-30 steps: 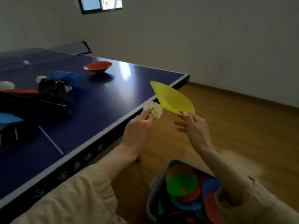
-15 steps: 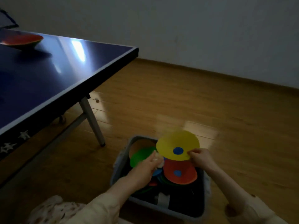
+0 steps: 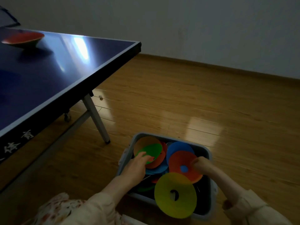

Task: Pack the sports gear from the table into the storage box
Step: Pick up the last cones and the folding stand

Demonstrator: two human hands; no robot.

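Note:
The grey storage box (image 3: 212, 203) stands on the wooden floor and holds several flat coloured discs. A yellow disc (image 3: 175, 194) lies tilted over the box's near rim, with no hand on it. My left hand (image 3: 138, 166) reaches into the box's left side, fingers stretched toward a green disc (image 3: 151, 149); no shuttlecock shows in it. My right hand (image 3: 200, 164) hovers over the right side with loosely curled fingers, against an orange disc (image 3: 180, 159) that has a blue centre. A blue disc (image 3: 177, 146) lies behind it.
The blue table-tennis table (image 3: 48, 73) fills the left, its corner and metal leg (image 3: 96, 119) just left of the box. A red and green cone (image 3: 22, 38) sits on its far part. A small ball (image 3: 101, 97) lies on the floor behind the leg.
My right hand has let go of the yellow disc, which dropped onto the box's near edge. My left hand went deeper into the box; the shuttlecock it held is out of sight.

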